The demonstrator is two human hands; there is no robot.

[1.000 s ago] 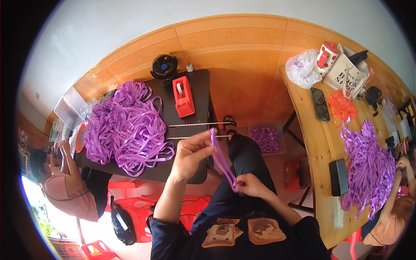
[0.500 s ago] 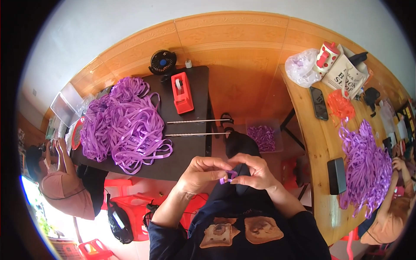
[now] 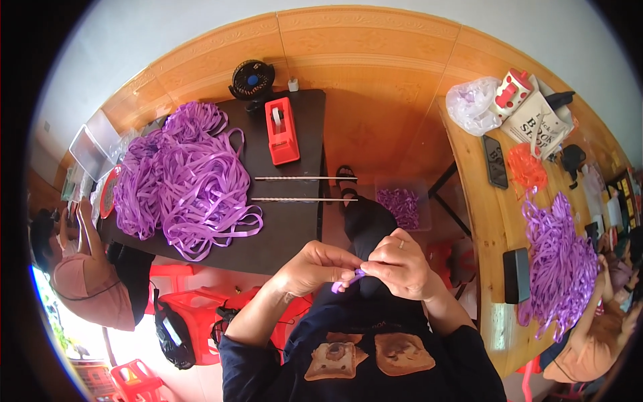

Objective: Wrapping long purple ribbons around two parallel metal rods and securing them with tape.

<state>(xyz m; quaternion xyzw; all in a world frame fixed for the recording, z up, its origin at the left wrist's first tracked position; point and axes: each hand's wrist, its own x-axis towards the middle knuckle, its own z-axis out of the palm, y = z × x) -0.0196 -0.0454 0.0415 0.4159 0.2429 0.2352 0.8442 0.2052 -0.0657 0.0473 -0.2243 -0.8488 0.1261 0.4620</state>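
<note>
Above my lap, my left hand [image 3: 315, 269] pinches a short piece of purple ribbon [image 3: 339, 285] between thumb and fingers. My right hand [image 3: 403, 269], a ring on one finger, pinches the same ribbon from the other side. A small loop of it hangs below the fingertips; the part between them is hidden. Beyond my left hand, two thin twisted metal rods [image 3: 284, 199] lie parallel on the dark table [image 3: 288, 238], their ends past its edge. A large heap of purple ribbon [image 3: 201, 181] covers that table's left part.
A red tape dispenser [image 3: 282, 134] and black fan [image 3: 252, 82] stand at the back. Below, a clear bin [image 3: 422, 224] holds purple pieces. The wooden table [image 3: 495, 241] on the right bears another ribbon heap [image 3: 559, 268], a phone [image 3: 494, 162] and bags. Other people sit at both sides.
My right hand has turned and closed in toward my left, its fingers now curled over the ribbon. The ribbon loop has shifted slightly left and down. The view has tilted a little.
</note>
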